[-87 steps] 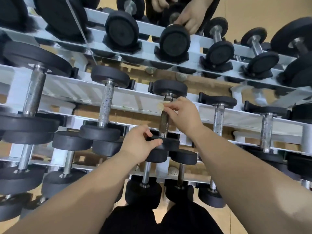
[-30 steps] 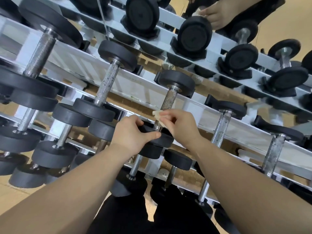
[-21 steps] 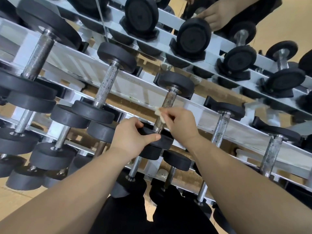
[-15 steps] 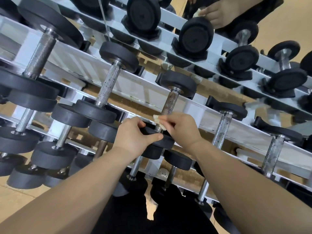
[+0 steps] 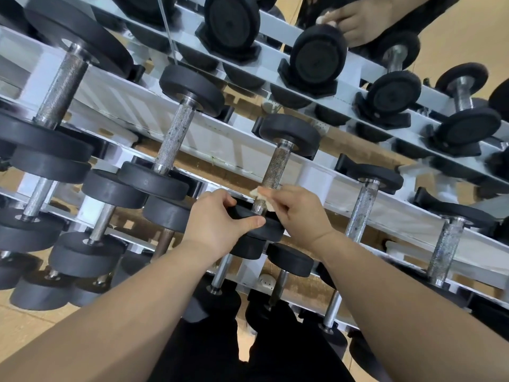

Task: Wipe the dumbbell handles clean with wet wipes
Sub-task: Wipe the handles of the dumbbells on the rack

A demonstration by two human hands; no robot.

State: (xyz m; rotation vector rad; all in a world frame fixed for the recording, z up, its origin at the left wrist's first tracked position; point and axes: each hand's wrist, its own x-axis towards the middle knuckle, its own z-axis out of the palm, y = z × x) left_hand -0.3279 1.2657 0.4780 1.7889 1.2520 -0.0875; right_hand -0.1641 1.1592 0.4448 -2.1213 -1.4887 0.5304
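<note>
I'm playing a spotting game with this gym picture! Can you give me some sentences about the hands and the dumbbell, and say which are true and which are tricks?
1. The right hand holds a wipe against a dumbbell handle. True.
2. The left hand holds a spray bottle. False: it grips the dumbbell's near black head.
3. The wipe is at the far end of the handle. False: it is at the near end, right by the gripped head.
4. The dumbbell lies on a white rack. True.
</note>
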